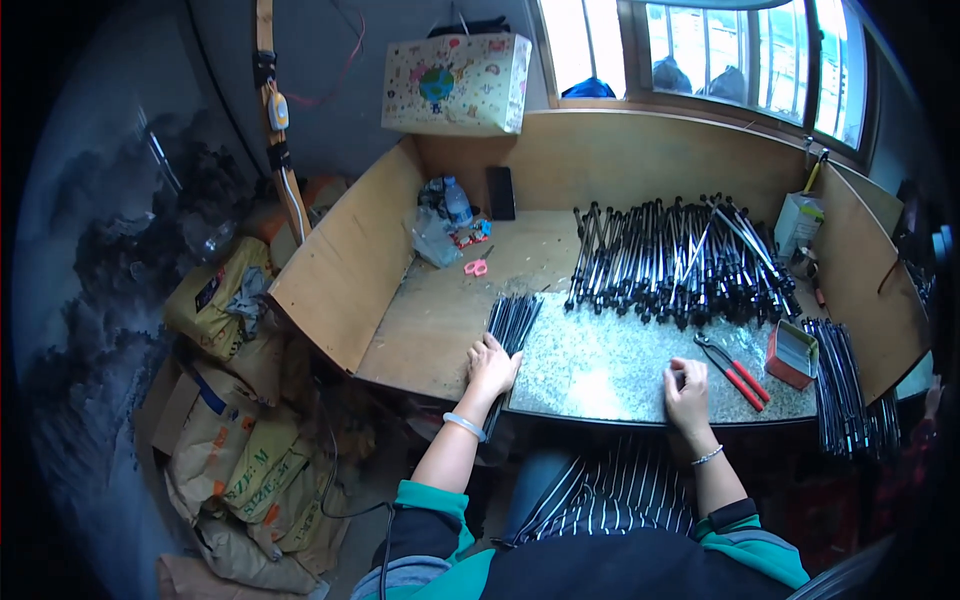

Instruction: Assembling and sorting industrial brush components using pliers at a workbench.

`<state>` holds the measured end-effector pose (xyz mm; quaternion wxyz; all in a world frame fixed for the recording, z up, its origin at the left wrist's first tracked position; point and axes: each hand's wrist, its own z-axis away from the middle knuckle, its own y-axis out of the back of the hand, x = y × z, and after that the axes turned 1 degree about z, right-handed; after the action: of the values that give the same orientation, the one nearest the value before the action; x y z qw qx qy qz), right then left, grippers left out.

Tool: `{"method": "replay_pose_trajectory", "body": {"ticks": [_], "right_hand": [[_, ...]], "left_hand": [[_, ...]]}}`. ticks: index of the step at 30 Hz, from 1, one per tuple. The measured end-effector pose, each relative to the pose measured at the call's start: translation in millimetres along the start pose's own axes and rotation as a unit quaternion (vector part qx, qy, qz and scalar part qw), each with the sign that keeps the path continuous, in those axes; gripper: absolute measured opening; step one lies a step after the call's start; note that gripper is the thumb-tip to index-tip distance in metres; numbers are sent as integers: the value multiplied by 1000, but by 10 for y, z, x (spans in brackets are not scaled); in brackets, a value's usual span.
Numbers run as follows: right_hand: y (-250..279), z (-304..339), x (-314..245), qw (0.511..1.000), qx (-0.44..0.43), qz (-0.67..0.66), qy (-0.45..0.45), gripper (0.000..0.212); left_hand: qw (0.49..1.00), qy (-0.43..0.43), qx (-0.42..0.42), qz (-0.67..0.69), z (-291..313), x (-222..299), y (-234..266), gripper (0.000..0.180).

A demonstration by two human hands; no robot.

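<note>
My left hand point(490, 366) lies over a bundle of thin black rods point(514, 318) at the left edge of a speckled stone slab point(570, 375), its fingers curled round some of them. The rods run from beyond my fingers down past my wrist. My right hand point(688, 392) rests at the slab's front edge with its fingers curled in, and I see nothing in it. Red-handled pliers point(738, 378) lie just to its right. Beyond the slab is a big pile of black and silver rods with black end fittings point(680, 260).
A red open tin point(792, 355) and another bundle of black rods point(840, 385) are at right. Pink scissors point(477, 266), a water bottle point(457, 203) and a phone point(501, 193) lie at back left. Wooden boards point(350, 260) wall the table; sacks point(240, 450) fill the floor at left.
</note>
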<state>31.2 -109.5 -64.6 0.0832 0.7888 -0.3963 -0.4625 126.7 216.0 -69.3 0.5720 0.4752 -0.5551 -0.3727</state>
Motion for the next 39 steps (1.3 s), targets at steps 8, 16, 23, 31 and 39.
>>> {"method": "replay_pose_trajectory", "body": {"ticks": [8, 16, 23, 31, 39], "right_hand": [[-79, 29, 108, 997, -19, 33, 72, 16], [19, 3, 2, 997, -10, 4, 76, 19], [1064, -458, -1897, 940, 73, -172, 285, 17], [1374, -572, -2031, 885, 141, -155, 417, 7], [429, -383, -1110, 950, -54, -151, 267, 13]], "left_hand": [[1000, 0, -3, -6, -56, -58, -67, 72], [1000, -1, -15, -9, -70, -35, -83, 74], [999, -9, -35, -7, -29, -120, -67, 81], [995, -25, -96, -20, -163, 0, 249, 80], [994, 7, -75, 79, -796, -571, 724, 69]]}}
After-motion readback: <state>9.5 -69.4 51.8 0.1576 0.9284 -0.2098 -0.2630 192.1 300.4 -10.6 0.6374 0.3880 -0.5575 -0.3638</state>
